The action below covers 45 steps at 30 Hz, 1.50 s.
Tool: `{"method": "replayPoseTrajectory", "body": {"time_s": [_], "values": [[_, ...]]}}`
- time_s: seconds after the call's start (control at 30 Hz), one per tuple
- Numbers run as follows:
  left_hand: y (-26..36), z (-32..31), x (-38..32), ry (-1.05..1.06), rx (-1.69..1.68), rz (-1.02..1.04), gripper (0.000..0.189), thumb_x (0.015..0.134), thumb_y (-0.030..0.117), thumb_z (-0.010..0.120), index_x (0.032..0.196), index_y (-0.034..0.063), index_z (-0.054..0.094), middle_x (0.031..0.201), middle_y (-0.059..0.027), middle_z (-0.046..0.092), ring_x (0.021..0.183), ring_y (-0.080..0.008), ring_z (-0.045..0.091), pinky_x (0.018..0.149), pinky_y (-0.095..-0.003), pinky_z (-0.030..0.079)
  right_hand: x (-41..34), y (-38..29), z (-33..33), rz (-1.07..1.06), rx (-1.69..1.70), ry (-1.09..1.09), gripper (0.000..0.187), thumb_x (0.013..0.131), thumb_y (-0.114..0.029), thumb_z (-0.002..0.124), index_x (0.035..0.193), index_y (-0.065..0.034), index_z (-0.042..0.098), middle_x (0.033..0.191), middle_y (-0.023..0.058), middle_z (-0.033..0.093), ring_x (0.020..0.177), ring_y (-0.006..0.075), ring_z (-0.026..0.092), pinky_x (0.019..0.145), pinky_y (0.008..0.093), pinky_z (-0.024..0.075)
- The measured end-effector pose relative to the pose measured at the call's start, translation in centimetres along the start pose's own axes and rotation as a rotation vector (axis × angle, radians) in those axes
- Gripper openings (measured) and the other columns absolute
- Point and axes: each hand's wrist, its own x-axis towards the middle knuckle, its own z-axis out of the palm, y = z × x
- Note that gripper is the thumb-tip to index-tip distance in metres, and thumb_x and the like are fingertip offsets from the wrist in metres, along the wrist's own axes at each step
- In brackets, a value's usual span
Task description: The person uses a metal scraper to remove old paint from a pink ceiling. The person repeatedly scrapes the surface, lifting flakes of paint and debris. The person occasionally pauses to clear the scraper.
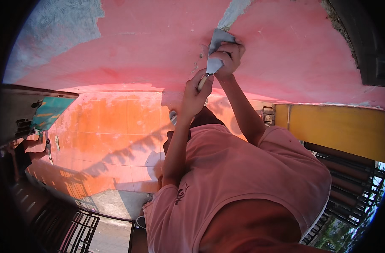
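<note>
My left hand (196,95) is closed around the pale handle of a broad metal scraper (215,64). Further up, my right hand (229,58) grips the blade, its fingers curled over the metal face. The blade's wide edge meets the pink painted wall (154,53) at the lower end of a bare grey strip (233,14). Small chips and holes mark the paint just left of the blade. The blade's far side is hidden, and part of its face lies under my right fingers.
At upper left the wall has a large bare grey patch (59,34). A dark frame (366,41) borders it at upper right. Below lies an orange tiled floor (116,117). Another person's legs (29,151) show at far left, a yellow panel (331,129) at right, a black metal gate (83,231) at lower left.
</note>
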Motion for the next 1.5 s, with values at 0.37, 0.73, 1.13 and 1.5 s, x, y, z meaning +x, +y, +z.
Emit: {"method": "replayPoseTrajectory", "body": {"time_s": [0.37, 0.73, 1.13, 1.5], "values": [[4.0, 1.0, -1.1, -0.133, -0.207, -0.161, 0.027, 0.101, 0.012, 0.043, 0.123, -0.0003, 0.053, 0.057, 0.0054, 0.038, 0.044, -0.0005, 0.031, 0.040, -0.0181, 0.023, 2.3, -0.3, -1.0, -0.075, -0.030, -0.056, 0.039, 0.053, 0.003, 0.078, 0.064, -0.0246, 0.053, 0.073, -0.0063, 0.049, 0.075, 0.0196, 0.048, 0.074, 0.0375, 0.0417], [-0.4, -0.9, 2.1, -0.131, -0.066, 0.004, 0.024, 0.099, 0.010, 0.049, 0.118, -0.0023, 0.056, 0.061, 0.0053, 0.041, 0.052, -0.0017, 0.036, 0.047, -0.0204, 0.030, 0.4, 1.6, -0.1, -0.161, -0.083, -0.042, 0.037, 0.051, -0.007, 0.081, 0.061, -0.0274, 0.051, 0.072, -0.0091, 0.048, 0.076, 0.0149, 0.049, 0.081, 0.0368, 0.0399], [0.4, 0.5, 1.1, -0.064, 0.011, -0.006, 0.023, 0.098, 0.012, 0.053, 0.117, 0.0002, 0.057, 0.061, 0.0044, 0.043, 0.056, -0.0023, 0.038, 0.049, -0.0217, 0.031, 1.1, 0.5, -0.3, 0.043, 0.013, -0.028, 0.016, 0.062, -0.021, 0.073, 0.061, -0.0255, 0.058, 0.077, -0.0050, 0.050, 0.082, 0.0184, 0.049, 0.091, 0.0400, 0.0415], [-0.1, 0.5, 1.2, -0.044, 0.099, 0.059, 0.023, 0.097, 0.011, 0.052, 0.117, -0.0007, 0.056, 0.062, 0.0036, 0.044, 0.055, -0.0021, 0.039, 0.049, -0.0210, 0.032, 0.9, 1.1, 0.5, 0.007, 0.006, 0.062, 0.039, 0.052, 0.000, 0.082, 0.061, -0.0255, 0.054, 0.074, -0.0072, 0.050, 0.076, 0.0168, 0.050, 0.084, 0.0388, 0.0431]]}}
